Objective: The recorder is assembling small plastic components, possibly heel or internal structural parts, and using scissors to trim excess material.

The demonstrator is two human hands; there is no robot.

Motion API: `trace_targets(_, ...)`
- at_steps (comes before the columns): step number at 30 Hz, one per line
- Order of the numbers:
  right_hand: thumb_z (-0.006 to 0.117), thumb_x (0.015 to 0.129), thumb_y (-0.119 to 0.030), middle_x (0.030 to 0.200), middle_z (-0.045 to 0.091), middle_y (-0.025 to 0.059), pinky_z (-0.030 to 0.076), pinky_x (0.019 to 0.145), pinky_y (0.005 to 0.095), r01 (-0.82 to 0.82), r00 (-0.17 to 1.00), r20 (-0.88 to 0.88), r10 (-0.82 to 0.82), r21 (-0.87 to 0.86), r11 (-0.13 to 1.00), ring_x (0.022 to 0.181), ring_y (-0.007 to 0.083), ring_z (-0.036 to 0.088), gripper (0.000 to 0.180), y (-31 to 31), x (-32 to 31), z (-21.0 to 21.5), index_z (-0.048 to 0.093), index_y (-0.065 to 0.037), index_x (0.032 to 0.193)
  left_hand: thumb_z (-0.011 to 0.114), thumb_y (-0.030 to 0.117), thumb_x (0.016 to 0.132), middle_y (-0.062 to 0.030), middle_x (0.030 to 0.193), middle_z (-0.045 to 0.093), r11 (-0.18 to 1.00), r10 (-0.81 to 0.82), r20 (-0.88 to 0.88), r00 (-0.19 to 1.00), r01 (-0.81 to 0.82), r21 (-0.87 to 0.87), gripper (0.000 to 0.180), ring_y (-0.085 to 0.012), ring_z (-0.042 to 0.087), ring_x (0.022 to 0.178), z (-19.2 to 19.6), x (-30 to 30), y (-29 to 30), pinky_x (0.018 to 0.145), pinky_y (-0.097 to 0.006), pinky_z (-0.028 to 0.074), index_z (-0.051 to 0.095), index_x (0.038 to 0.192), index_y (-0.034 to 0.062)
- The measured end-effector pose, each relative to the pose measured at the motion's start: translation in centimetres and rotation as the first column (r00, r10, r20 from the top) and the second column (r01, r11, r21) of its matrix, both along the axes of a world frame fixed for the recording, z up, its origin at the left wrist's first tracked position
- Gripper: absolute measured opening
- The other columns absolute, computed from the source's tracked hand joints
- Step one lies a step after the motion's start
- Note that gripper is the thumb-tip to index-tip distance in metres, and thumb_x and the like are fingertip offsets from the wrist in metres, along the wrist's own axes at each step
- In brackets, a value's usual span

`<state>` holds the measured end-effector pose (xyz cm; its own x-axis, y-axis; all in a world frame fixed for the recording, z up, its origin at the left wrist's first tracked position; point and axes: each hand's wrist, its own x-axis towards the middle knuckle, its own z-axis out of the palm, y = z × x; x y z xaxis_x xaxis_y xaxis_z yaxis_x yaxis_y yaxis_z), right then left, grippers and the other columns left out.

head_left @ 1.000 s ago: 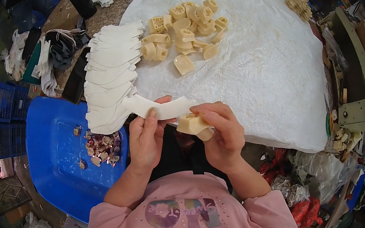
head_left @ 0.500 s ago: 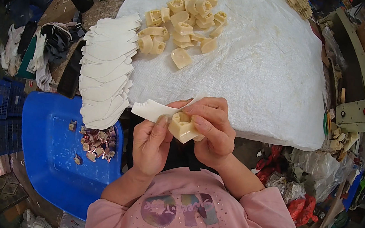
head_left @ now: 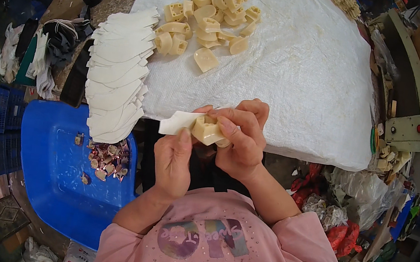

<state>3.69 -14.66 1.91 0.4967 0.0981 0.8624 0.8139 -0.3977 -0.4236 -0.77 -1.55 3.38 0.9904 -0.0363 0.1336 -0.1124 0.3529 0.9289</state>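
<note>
Above the near edge of the work surface, my two hands hold a cream plastic shoe heel (head_left: 206, 132) with its hollow side facing up. A white cut piece of sheet material (head_left: 175, 123) lies against the heel's far side, one end sticking out to the left. My left hand (head_left: 171, 155) pinches the white piece at the heel's left side, thumb on the near face. My right hand (head_left: 242, 143) grips the heel from the right, its thumb near the hollow rim. My fingers hide the far side of the heel.
A heap of similar cream heels (head_left: 209, 26) lies on the white woven sheet (head_left: 306, 74). Left of it runs a fanned stack of white cut pieces (head_left: 117, 75). A blue tub (head_left: 61, 186) at lower left holds small dark-and-tan pieces. A green-grey machine frame (head_left: 412, 129) stands at right.
The white piece's right end, which stood up beside my right fingers, is now folded down along the heel. My right fingers have moved over the far side. The whole view has shifted slightly.
</note>
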Motion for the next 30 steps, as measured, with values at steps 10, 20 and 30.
trace_targets(10,0.065,0.059,-0.008,0.084,0.057,0.0012,0.024,0.074,0.0422,0.088,0.99,-0.07,-0.123,-0.38,0.921,0.079,0.0198,0.048,0.03,-1.0,-1.3,3.6,0.059,-0.014,0.088,0.049,0.014,0.095,-0.0074,0.083,0.064,0.88,0.234,0.154,0.96,-0.276,0.385,0.026,-0.0064,0.053,0.075,1.3,0.3,1.4,0.067,-0.02,0.042,0.062,0.1,-0.0078)
trace_targets(20,0.062,0.056,-0.005,0.073,0.041,0.0041,0.024,0.07,0.0424,-0.025,0.965,-0.225,-0.137,-0.594,0.804,0.077,0.0228,0.044,0.022,-1.3,-0.8,2.8,0.05,-0.012,0.073,0.052,0.006,0.091,-0.0105,0.076,0.061,0.83,0.152,0.003,0.988,-0.129,0.542,0.019,-0.0125,0.051,0.067,0.0,0.6,0.8,0.061,-0.025,0.042,0.063,0.101,-0.0052)
trace_targets(30,0.062,0.061,-0.002,0.081,0.045,0.0062,0.027,0.076,0.0431,-0.13,0.918,-0.396,-0.034,-0.379,0.916,0.083,0.0241,0.044,0.022,-2.5,-0.9,-0.4,0.056,-0.01,0.081,0.051,-0.001,0.086,-0.0148,0.1,0.059,0.768,-0.002,0.158,0.987,-0.1,0.632,0.035,-0.0202,0.058,0.081,-1.2,-0.5,0.9,0.071,-0.03,0.047,0.052,0.12,-0.0068)
